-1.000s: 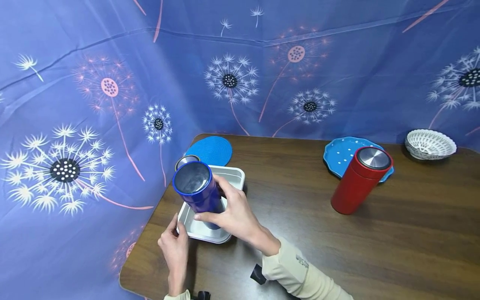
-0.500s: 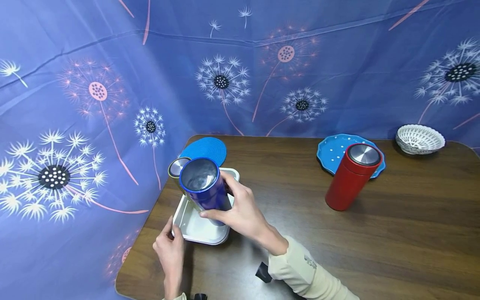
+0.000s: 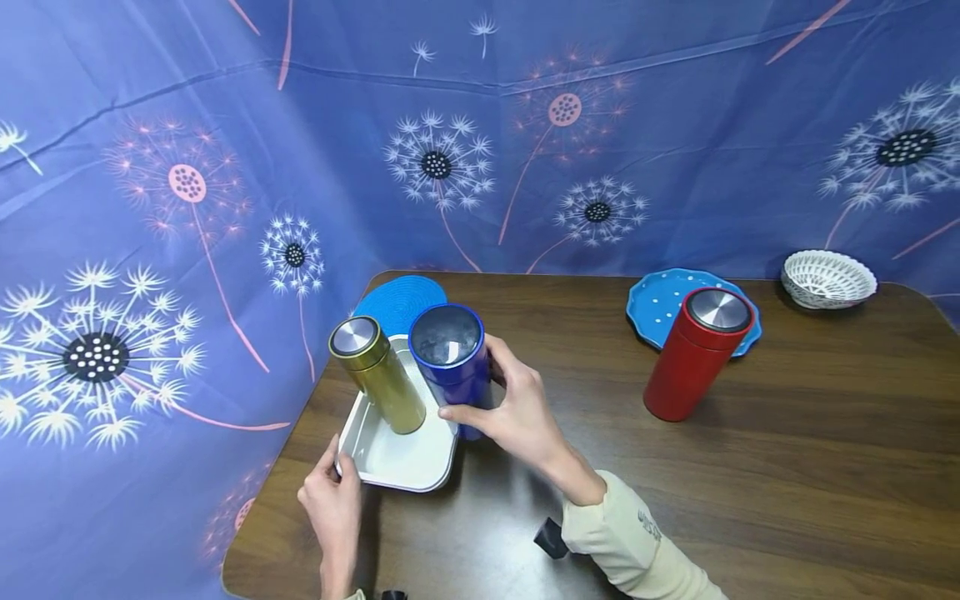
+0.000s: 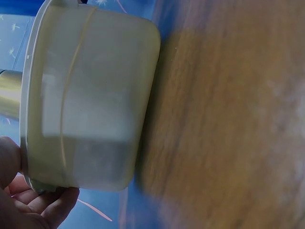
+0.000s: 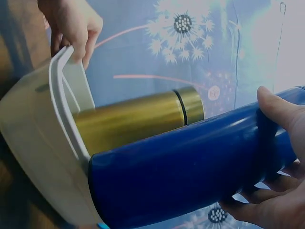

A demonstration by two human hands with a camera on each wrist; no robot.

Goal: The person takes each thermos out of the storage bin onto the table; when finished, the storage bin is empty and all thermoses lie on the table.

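Blue dandelion cloth (image 3: 457, 50) backs 2 sides of the wood-grained table (image 3: 600, 475). The right hand (image 3: 517, 408) grips the blue flask (image 3: 459, 379) by the right rim of the white tub (image 3: 397, 462); the left hand (image 3: 330, 498) pinches its near-left rim.

A brown table (image 3: 787, 467) is bearing a white tub (image 3: 397, 462) and a blue mat (image 3: 401, 302). A red bottle (image 3: 686, 367) is standing before a blue plate (image 3: 654, 310), and a white bowl (image 3: 828, 292) is sitting nearby.

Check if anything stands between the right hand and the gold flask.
Yes: the blue vacuum flask, gripped by the right hand, stands between it and the gold vacuum flask in the white container.
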